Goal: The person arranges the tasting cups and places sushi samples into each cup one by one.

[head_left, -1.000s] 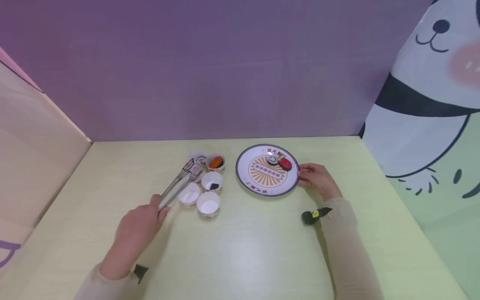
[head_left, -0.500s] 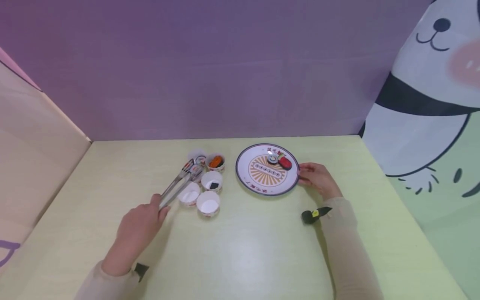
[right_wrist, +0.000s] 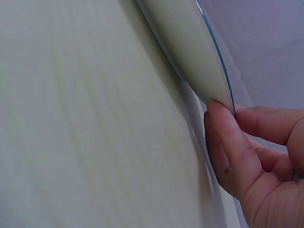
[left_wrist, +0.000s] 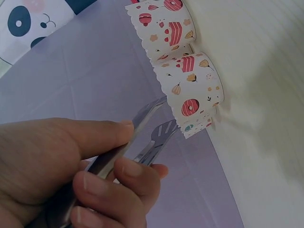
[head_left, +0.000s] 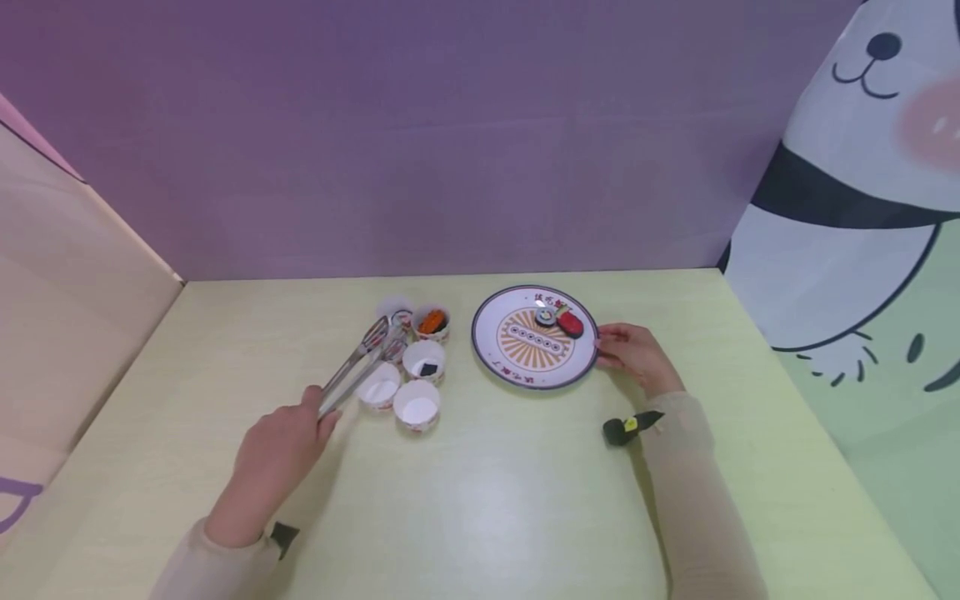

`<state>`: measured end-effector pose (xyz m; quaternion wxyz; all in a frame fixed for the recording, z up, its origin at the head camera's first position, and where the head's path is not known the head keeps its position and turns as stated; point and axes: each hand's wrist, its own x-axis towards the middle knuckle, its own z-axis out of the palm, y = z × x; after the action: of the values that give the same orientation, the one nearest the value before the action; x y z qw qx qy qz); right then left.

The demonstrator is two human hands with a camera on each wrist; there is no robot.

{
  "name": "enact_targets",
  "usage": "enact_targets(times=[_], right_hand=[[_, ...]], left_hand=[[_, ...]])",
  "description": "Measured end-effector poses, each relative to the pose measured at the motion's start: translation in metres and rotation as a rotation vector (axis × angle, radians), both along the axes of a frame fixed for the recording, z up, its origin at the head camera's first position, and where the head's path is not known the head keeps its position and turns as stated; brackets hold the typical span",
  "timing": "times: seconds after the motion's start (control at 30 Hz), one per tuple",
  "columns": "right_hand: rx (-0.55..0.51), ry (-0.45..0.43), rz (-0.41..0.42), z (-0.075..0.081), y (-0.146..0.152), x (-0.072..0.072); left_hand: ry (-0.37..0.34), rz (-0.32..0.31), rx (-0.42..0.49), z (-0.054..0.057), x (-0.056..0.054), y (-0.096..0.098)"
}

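A: What does the left hand (head_left: 276, 448) have?

B: We see its fingers curled round the tongs (head_left: 356, 386), with the tongs' two arms apart. They look like thin, shiny metal, so we think they are light, stiff and a bit slippery. We'd hold them near the middle, where we can squeeze both arms.

A: And the right hand (head_left: 633, 354)?

B: It pinches the rim of the plate (head_left: 495, 342), which sits on the table (head_left: 487, 500) just to the inner side of that hand. We guess the plate is hard and smooth, and it might break. The rim seems best to hold, away from the red piece (head_left: 570, 324) and the little roll (head_left: 545, 317) on top.

A: How about the paper cups (head_left: 417, 404)?

B: They are ahead of the left hand, under and beside the tongs. They look thin and light, so a bump might tip or bend one. The orange piece (head_left: 432, 322) is in one; we'd pinch it gently by its sides.

A: What can't we see well?

B: The tongs cover some cups, so we can't count them for sure. From the left wrist, a cup hides part of the tongs' tips, so we can't tell if they touch anything. From the right wrist, the plate is cut off, and we can't see its top.
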<state>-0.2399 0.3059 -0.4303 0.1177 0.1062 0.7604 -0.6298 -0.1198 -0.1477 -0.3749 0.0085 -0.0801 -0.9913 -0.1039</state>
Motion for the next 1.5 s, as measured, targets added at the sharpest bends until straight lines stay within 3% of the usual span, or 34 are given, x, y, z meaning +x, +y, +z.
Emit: enact_targets(times=[0.37, 0.6, 1.27, 1.5], right_hand=[[0.000, 0.000, 0.006, 0.001, 0.001, 0.001], [0.001, 0.006, 0.005, 0.001, 0.002, 0.001], [-0.031, 0.025, 0.007, 0.000, -0.001, 0.001], [-0.028, 0.029, 0.011, 0.001, 0.000, 0.002]], left_hand=[[-0.020, 0.010, 0.005, 0.000, 0.000, 0.001], [0.021, -0.010, 0.003, 0.003, -0.001, 0.009], [-0.067, -0.059, 0.047, 0.006, -0.024, 0.093], [-0.118, -0.082, 0.043, 0.002, -0.033, 0.121]])
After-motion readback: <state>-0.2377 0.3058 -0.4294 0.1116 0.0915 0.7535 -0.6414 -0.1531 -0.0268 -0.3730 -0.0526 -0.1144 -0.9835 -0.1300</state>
